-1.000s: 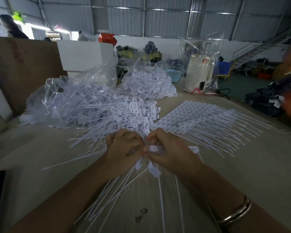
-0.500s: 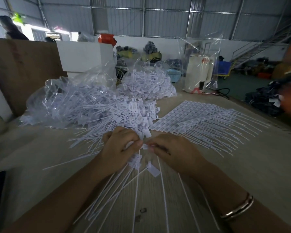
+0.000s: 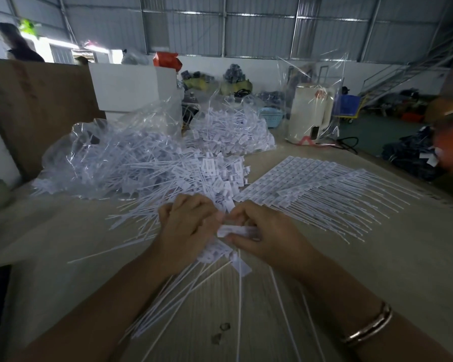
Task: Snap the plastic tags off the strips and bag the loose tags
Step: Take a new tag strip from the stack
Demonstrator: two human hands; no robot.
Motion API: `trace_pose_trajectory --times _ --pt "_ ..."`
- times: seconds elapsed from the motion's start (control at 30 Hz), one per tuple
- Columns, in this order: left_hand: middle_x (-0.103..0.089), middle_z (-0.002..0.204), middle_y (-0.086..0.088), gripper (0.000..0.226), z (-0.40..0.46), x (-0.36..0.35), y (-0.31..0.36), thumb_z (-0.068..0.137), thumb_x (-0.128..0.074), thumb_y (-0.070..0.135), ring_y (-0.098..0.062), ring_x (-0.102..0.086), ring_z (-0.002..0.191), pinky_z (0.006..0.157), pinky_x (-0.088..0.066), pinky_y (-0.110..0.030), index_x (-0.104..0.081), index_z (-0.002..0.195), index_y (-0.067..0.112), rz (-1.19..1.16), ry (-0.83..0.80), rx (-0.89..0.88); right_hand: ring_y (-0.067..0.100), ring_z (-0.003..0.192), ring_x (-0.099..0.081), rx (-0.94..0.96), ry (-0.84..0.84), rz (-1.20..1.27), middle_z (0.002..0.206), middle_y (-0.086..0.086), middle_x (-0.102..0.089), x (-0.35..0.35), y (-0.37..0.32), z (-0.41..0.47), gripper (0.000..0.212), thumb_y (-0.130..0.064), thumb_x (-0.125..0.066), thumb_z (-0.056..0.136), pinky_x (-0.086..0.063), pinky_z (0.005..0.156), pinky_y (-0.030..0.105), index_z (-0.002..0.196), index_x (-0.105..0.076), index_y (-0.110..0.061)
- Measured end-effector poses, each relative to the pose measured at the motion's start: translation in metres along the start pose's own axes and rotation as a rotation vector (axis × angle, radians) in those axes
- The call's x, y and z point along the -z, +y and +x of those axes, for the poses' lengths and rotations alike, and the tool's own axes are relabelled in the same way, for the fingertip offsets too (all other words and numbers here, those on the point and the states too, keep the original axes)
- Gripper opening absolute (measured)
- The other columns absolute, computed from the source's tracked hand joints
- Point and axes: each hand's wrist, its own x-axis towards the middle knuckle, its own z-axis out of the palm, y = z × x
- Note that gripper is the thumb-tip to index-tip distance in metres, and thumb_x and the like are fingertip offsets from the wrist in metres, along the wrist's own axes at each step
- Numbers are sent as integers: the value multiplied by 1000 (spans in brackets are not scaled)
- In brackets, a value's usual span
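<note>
I see a white tag strip [image 3: 237,230] held level between both hands, thin tails fanned toward me. Uncut strips [image 3: 309,184] lie flat at right; loose tags [image 3: 152,165] spill from a clear bag [image 3: 94,142].

Your right hand [image 3: 266,235] has turned since half a second ago: its fingers now curl round the white strip of tags [image 3: 237,230], which shows again between thumb and fingers. Your left hand [image 3: 186,228] has closed tighter on its bundle of loose tags [image 3: 215,250], knuckles raised higher. The two hands sit a little apart now.
</note>
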Motion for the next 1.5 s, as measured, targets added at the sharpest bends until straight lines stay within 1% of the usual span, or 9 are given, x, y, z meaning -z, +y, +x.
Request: trace_pose_trajectory --times 0.3,0.6,0.73,0.83,0.97,1.07,1.2,1.37,1.5 --pt "-60 73 6 32 1 -4 1 84 -45 37 -15 -50 85 85 -38 -45 -64 71 15 -288 -83 73 16 82 -59 -46 -84 -109 93 -2 -65 13 15 -1 24 -29 -69 81 -47 70 34 101 -62 -18" --pt "-57 84 20 30 1 5 -14 88 -42 35 -16 -53 91 81 -39 -51 -64 79 17 -174 24 -195 2 54 -58 -224 20 143 60 -15 -62 33 26 -3 24 -27 -56 91 -45 58 16 68 -63 -31" --pt "-61 86 18 37 -2 2 -18 86 -37 32 -3 -46 95 75 -19 -30 -68 73 18 -3 121 -134 2 66 -59 -212 41 109 72 -15 -65 33 29 -7 8 -33 -68 82 -45 62 17 85 -69 -26" --pt "-59 95 19 48 0 -2 -9 88 -26 38 -1 -42 99 80 -18 -31 -72 79 27 109 153 3 -6 77 -58 -74 -19 54 80 -18 -60 10 13 -2 26 -33 -74 76 -44 63 13 99 -66 -23" --pt "-59 97 15 54 1 0 2 89 -23 47 -6 -44 99 85 -21 -28 -72 84 26 13 89 2 -12 77 -54 -4 16 19 82 -20 -55 1 4 1 38 -35 -76 74 -39 64 5 104 -58 -21" --pt "-59 84 14 39 0 -4 10 89 -48 43 -10 -45 96 87 -25 -23 -69 72 15 -199 -77 -3 -2 85 -55 6 8 78 89 -12 -58 -2 0 0 36 -29 -76 75 -42 70 11 103 -56 -19" --pt "-60 79 18 44 3 0 5 82 -45 47 -10 -48 96 92 -34 -45 -67 73 10 -252 -37 54 9 78 -56 -14 -42 84 88 -6 -61 9 7 -1 25 -20 -70 81 -47 68 28 103 -59 -16" --pt "-55 82 25 51 2 4 3 79 -35 53 -14 -49 97 89 -35 -55 -68 78 14 -200 -90 -68 10 68 -57 4 -43 60 70 -21 -60 11 13 1 9 -19 -67 84 -40 60 19 93 -69 -19" --pt "-54 86 22 36 5 12 -3 87 -43 33 -7 -50 90 84 -40 -39 -66 79 7 -260 -17 -256 8 54 -62 -150 -23 329 67 -12 -67 26 21 1 21 -14 -59 89 -50 59 19 76 -66 -28"
